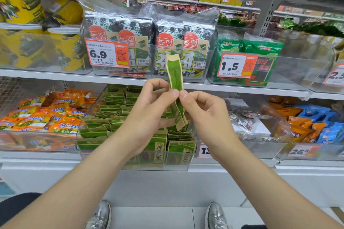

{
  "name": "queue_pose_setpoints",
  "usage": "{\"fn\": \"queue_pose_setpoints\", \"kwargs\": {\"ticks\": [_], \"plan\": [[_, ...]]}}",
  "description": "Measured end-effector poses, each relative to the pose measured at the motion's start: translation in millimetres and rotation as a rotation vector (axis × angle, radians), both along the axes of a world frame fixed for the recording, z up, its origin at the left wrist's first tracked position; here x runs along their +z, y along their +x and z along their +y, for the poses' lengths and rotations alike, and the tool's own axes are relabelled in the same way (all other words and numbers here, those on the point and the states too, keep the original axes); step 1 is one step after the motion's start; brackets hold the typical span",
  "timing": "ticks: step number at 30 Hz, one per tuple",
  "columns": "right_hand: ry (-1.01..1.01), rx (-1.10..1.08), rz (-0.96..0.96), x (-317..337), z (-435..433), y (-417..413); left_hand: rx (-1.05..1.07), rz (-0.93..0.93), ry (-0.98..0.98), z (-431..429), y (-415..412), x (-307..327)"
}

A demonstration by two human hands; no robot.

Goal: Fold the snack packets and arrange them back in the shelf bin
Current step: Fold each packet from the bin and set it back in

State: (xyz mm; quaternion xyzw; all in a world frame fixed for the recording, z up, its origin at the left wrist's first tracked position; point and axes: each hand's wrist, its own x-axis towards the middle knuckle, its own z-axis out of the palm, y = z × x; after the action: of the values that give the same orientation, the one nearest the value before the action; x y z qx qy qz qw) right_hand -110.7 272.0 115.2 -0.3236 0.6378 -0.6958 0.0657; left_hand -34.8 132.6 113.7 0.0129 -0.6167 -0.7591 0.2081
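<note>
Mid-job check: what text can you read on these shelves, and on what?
"6.9", "7.5": left price tag.
"1.5": middle price tag.
"농형": seaweed packs.
"26", small "5": lower-right price tag.
Held green packet: nothing legible.
Small print on tags: too blurred.

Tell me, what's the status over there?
Left hand and right hand pinch green packet, folded lengthwise, upright. Held in front of clear bin. Nothing blocking.

Loc: retail shop, snack aisle; metal shelving (55,75) w/ clear plastic bins (297,72) of pkgd goods; orange price tags (107,55) w/ barcodes on bin fronts (6.9, 1.5); identical seaweed packs (134,31) stocked in multiples; more stocked shelves (195,0) in bkgd.
</note>
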Motion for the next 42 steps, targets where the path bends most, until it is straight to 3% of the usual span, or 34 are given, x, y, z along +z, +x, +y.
{"fn": "queue_pose_setpoints", "kwargs": {"ticks": [6, 15, 21, 30, 35, 38, 42], "plan": [[0.014, -0.018, -0.019, -9.6, -0.3, 3.9, 0.062, -0.001, -0.073, -4.4, 10.4, -2.8], [-0.091, 0.060, -0.249, -9.3, 8.8, 2.9, 0.109, 0.011, -0.166, -7.2, 15.3, -0.5], [-0.088, 0.103, -0.191, -11.5, 9.6, -2.5, 0.131, 0.010, -0.122, -4.8, 11.3, -2.9], [-0.012, 0.025, -0.080, -14.3, 11.2, -7.4, 0.058, -0.002, -0.058, -2.4, 9.6, -3.1], [-0.010, 0.009, -0.280, -9.2, 12.1, -7.2, -0.094, -0.075, -0.050, 3.9, 11.3, -3.1], [0.079, -0.139, -0.162, -5.7, 14.3, -7.3, -0.160, -0.113, -0.123, 3.0, 12.1, -4.6], [0.085, -0.191, -0.030, -7.5, 14.2, -8.5, -0.030, -0.118, -0.216, 1.9, 12.3, -7.1]]}}
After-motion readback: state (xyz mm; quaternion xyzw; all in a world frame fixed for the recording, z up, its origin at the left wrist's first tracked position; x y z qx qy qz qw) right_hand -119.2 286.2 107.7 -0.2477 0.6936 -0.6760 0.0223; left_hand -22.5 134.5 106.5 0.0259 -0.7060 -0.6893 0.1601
